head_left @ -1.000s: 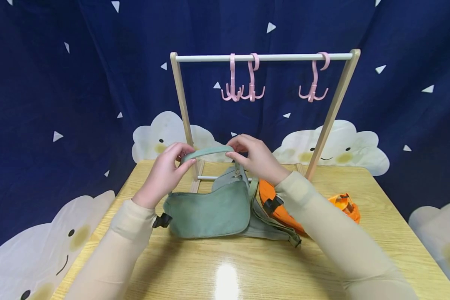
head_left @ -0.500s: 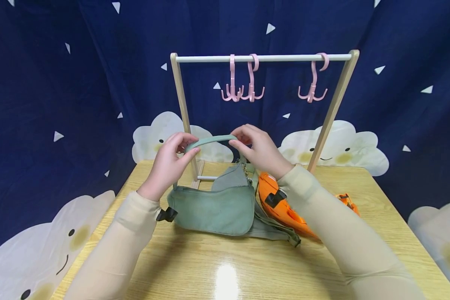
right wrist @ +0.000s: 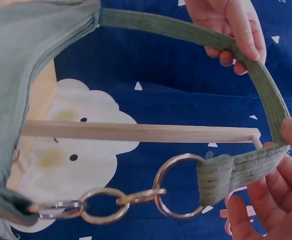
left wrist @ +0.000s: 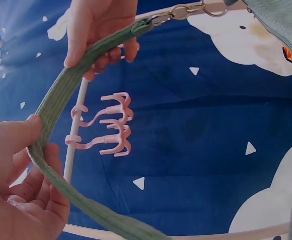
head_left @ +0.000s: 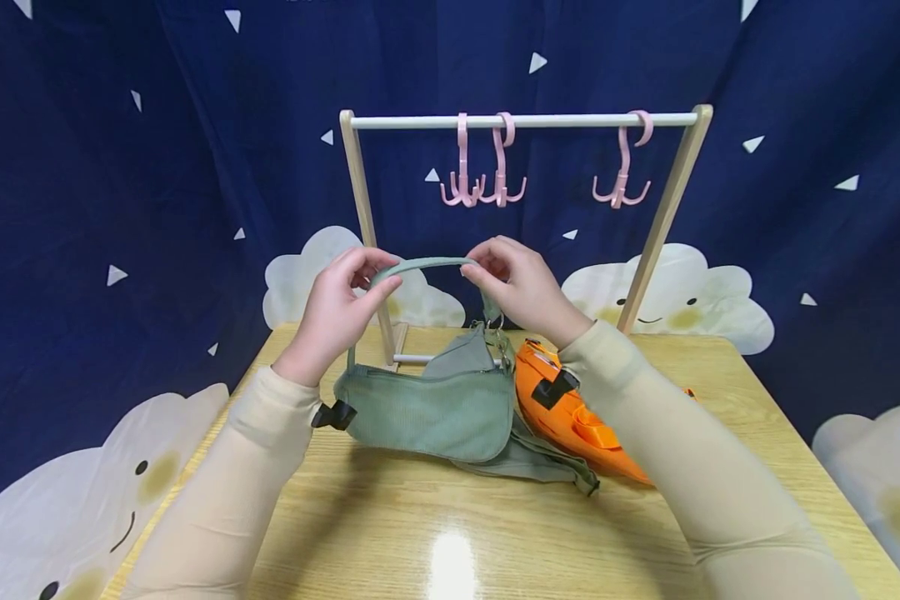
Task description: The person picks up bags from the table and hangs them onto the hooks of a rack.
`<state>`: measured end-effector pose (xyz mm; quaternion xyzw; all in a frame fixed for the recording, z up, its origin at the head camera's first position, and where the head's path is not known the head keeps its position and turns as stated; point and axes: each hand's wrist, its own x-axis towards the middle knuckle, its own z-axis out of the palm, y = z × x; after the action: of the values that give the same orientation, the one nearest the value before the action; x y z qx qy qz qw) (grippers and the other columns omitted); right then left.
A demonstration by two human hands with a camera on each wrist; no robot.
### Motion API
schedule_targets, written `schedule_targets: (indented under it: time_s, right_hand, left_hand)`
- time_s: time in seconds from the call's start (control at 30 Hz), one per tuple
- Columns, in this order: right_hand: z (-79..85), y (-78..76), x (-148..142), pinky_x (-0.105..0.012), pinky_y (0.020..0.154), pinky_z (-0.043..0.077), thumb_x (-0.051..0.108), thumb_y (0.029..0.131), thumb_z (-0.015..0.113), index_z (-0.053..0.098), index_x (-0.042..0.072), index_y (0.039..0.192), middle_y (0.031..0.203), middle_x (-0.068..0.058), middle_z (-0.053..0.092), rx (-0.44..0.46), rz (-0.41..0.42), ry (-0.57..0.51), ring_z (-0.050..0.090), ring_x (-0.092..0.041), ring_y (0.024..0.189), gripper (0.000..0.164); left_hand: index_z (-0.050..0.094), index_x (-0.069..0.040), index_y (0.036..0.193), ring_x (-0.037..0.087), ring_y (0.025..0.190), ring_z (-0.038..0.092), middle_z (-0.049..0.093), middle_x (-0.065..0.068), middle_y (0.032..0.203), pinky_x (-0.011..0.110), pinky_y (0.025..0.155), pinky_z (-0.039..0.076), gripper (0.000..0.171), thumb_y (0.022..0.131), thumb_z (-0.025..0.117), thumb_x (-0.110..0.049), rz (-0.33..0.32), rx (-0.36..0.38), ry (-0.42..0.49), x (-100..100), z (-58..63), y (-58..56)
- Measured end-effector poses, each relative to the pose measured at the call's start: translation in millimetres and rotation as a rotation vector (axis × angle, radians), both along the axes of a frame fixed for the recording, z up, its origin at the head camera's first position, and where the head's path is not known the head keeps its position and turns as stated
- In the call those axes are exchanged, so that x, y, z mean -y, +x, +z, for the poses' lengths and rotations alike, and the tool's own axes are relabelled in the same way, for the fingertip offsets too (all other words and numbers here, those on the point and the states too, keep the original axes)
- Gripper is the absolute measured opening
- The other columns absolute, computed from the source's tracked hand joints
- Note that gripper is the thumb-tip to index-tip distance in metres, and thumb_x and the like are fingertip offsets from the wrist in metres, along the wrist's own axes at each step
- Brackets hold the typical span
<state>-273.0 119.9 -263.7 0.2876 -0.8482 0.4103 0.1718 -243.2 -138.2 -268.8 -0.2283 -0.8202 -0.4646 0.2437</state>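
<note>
A sage-green shoulder bag (head_left: 427,412) hangs low over the wooden table (head_left: 450,533), tilted, its lower right end against the top. My left hand (head_left: 375,282) pinches the left part of its green strap (head_left: 427,265) and my right hand (head_left: 478,268) pinches the right end, above the metal rings (right wrist: 178,186). The strap arches between them, below and in front of the rack's white bar (head_left: 521,122). In the left wrist view the strap (left wrist: 61,100) runs from my left hand (left wrist: 26,165) up to the right hand (left wrist: 98,30).
Three pink multi-prong hooks hang on the bar: two close together (head_left: 480,187) and one (head_left: 621,185) to the right. An orange bag (head_left: 570,417) lies under my right forearm. A flat grey-green pouch (head_left: 540,467) lies beneath the green bag. A dark-blue curtain with clouds stands behind.
Both hands have risen with the strap, and the green bag's body has come up off the table. More of the orange bag shows.
</note>
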Motion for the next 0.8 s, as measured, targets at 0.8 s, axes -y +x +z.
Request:
schedule_targets:
  time_s: [0.8]
  right_hand:
    - [22.1, -13.9, -3, -0.028, 0.08, 0.043, 0.028, 0.104, 0.063, 0.065, 0.005, 0.119, 0.096, -0.006, 0.062, 0.114, -0.038, -0.138, 0.054, -0.021, 0.091, 0.027]
  left_hand:
    - [0.07, -0.002, 0.116, 0.016, 0.085, 0.053, 0.06, 0.002, 0.095, 0.022, 0.075, 0.043, 0.022, 0.097, 0.072, -0.013, -0.002, 0.026, 0.141, -16, 22.5, -12.4]
